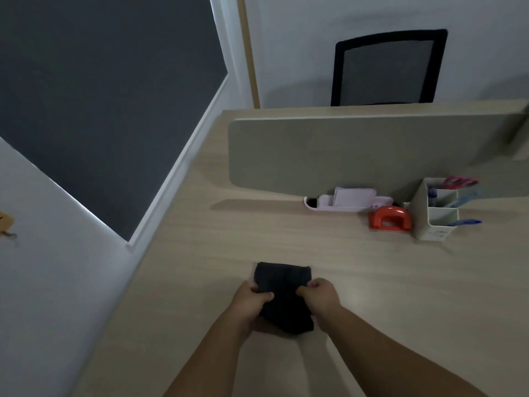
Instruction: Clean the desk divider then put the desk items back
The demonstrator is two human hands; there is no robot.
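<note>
Head view of a light wood-grain desk [286, 242]. Both hands grip a dark folded cloth [283, 293] that lies near the front of the desk: the left hand [252, 302] is closed on the cloth's left edge, thumb on top and fingers curled under, and the right hand [320, 296] pinches the right edge with its fingers drawn together. The far part of the cloth lies flat on the desk surface; the near part is bunched between the two hands. The desk divider [357, 153], a grey-green panel with a rounded left corner, stands upright across the back of the desk, well apart from the cloth. At its foot, a white oblong tray [315, 206] holds pale lilac items [355, 196] whose nature cannot be made out. Just to the right, a red hole punch [390, 217] rests on the desk, beside a white desk organizer [435, 222] with several compartments. Pink-handled scissors [461, 181] stand in the organizer's rear compartment, and blue pens [465, 222] project from the front ones; further contents are too blurred to tell. Behind the divider, a black mesh chair back [389, 67] stands against a white wall [329, 38]. At left, a dark panel [100, 96] with a pale frame borders the desk edge.
</note>
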